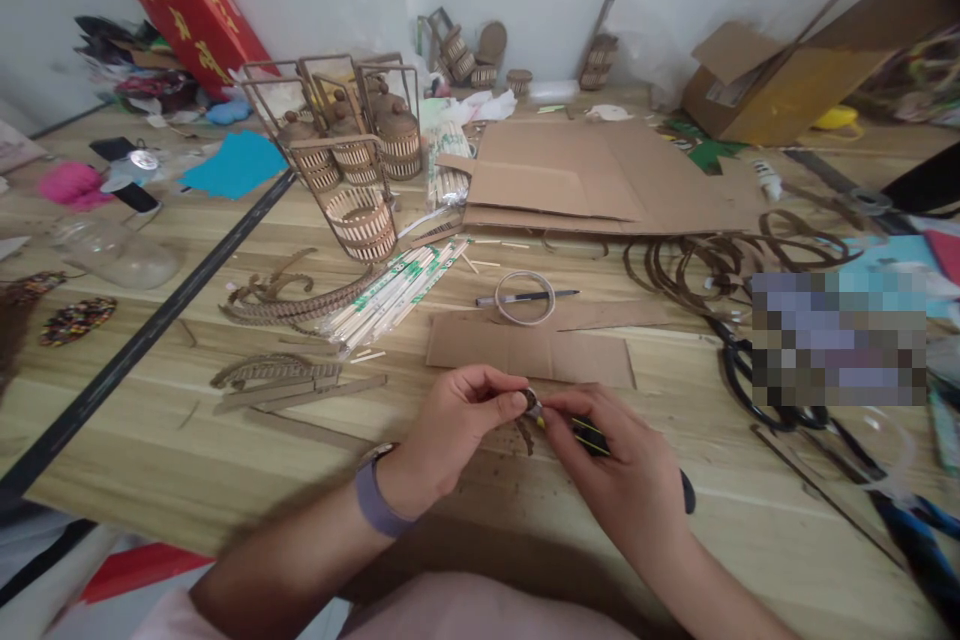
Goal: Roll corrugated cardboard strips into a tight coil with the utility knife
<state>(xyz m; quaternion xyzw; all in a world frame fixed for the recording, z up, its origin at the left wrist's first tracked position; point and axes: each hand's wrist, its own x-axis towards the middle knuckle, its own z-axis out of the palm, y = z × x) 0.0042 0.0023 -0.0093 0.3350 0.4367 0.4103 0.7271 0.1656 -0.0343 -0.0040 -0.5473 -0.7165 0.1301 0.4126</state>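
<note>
My left hand, a band on its wrist, pinches a small dark brown piece, perhaps a curled cardboard strip. Fingertips of my right hand meet it from the other side. A black and yellow tool, apparently a utility knife, runs through my right hand, its dark end showing beyond the palm. Its silvery front sits close to the pinched piece. Just below the fingers is a short brown corrugated strip. Past my hands lie a flat cardboard piece, a clear tape roll and a pen.
Small basket-like carriers with tall handles stand at left behind bagged wooden sticks. Cardboard sheets lie farther back. Coiled brown strips and black scissors are at right. An open carton stands behind.
</note>
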